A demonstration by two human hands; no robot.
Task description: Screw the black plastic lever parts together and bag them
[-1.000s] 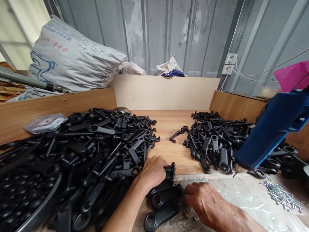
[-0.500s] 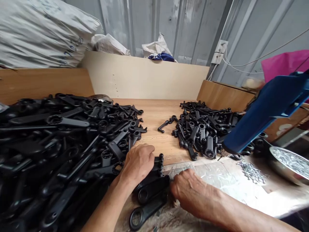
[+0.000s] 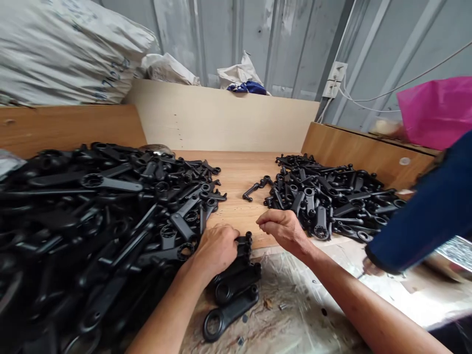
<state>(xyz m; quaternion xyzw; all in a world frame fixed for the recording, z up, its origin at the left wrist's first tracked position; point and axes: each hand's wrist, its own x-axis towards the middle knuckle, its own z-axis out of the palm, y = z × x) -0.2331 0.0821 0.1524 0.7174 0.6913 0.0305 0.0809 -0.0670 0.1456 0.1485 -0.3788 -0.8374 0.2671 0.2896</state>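
Note:
My left hand (image 3: 219,248) is closed on the far end of a short row of black plastic crank arms; its fingertips are partly hidden behind the hand. The nearest crank arm (image 3: 230,313) of that row lies flat, its ring end toward me. To the right and a little farther away, my right hand (image 3: 282,226) hovers with thumb and fingers pinched. Whatever it may hold is too small to make out. A blue electric screwdriver (image 3: 424,216) hangs tilted at the right, apart from both hands, its tip blurred.
A large heap of black crank arms (image 3: 110,221) covers the left side. Another pile (image 3: 320,201) lies at the right back, with a few loose pieces (image 3: 254,189) beside it. A plastic sheet (image 3: 295,295) with small bits covers the front. A pan of screws (image 3: 457,253) shows behind the screwdriver.
The view has swung right and down. My right hand has moved from beside the near crank arms up and away, toward the table's middle. My left hand stays on the row. The screwdriver sways.

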